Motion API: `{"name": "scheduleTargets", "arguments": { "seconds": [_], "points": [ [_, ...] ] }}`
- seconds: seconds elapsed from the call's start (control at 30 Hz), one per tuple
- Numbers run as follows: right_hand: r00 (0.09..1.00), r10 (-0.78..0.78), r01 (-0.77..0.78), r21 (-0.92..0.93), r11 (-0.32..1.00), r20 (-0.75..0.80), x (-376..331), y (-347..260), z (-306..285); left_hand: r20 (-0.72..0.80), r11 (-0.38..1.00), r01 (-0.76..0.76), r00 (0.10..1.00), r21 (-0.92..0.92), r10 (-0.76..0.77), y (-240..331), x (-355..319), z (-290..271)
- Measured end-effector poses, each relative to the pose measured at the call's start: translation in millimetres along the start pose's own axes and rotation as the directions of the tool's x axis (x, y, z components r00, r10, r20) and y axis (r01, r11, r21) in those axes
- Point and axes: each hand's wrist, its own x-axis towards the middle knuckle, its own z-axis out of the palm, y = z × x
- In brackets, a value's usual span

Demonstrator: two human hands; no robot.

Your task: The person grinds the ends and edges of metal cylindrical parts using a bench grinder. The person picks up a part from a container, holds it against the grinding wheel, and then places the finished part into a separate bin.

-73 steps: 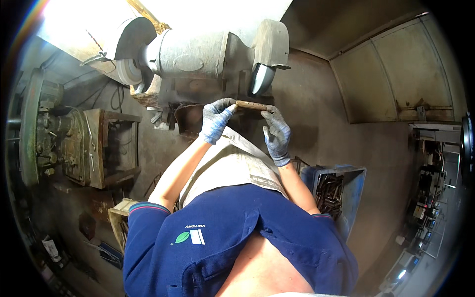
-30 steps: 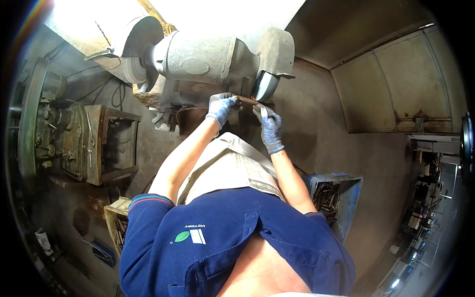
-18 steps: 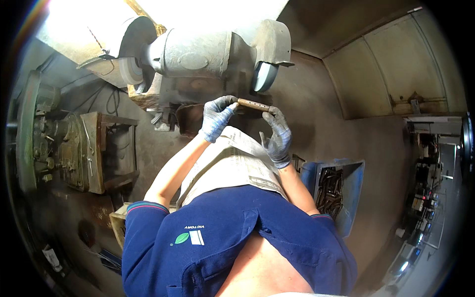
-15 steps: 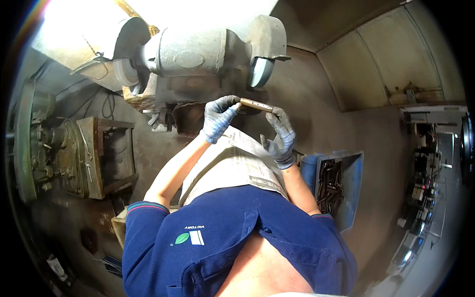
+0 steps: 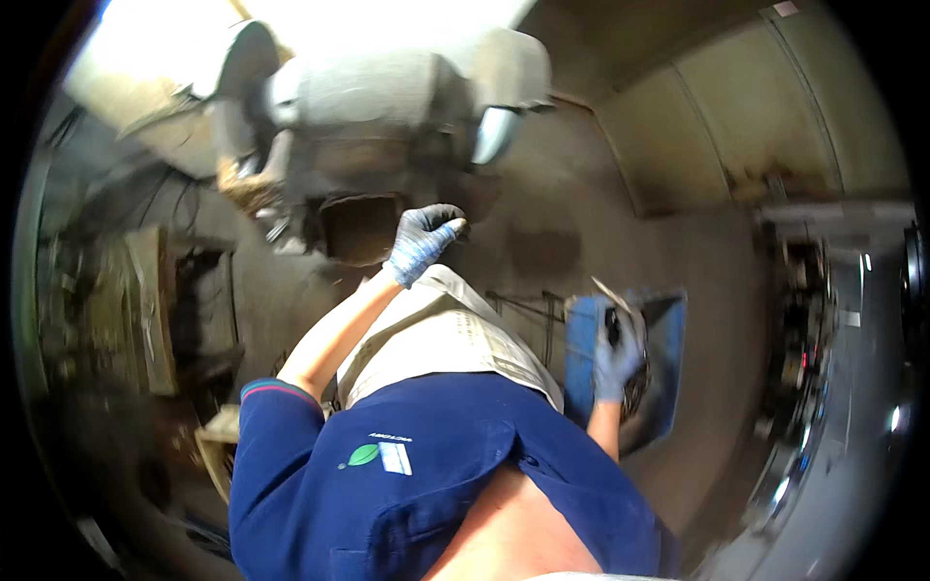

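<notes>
Workshop seen from above, blurred by motion. A person in a blue shirt and pale apron stands before a grey bench grinder [image 5: 387,107]. The left hand [image 5: 422,242], in a blue-grey glove, is raised in front of the grinder's base with its fingers curled loosely together; whether its grip holds anything cannot be told. The right hand [image 5: 614,353], also gloved, reaches down to the person's right over a blue bin [image 5: 668,368] on the floor, its grip closed on a short rod [image 5: 610,295] that sticks up and away from the fingers. The bin holds a dark heap of similar metal pieces. Cluttered machinery stands along the left wall.
</notes>
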Motion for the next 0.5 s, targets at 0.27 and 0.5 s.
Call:
{"name": "scheduleTargets", "arguments": {
  "seconds": [0.27,0.5],
  "points": [
    [0.933,0.359,-0.36,0.08,0.93,0.029,-65,136,-4,-0.438,0.988,0.113,0.898,0.109,-0.054,-8,-84,-82],
    [0.848,-0.201,-0.154,0.592,0.791,0.49,11,-3,144,-0.764,0.995,0.014,0.642,0.101,0.069,-10,-180,-128]
  ]
}}
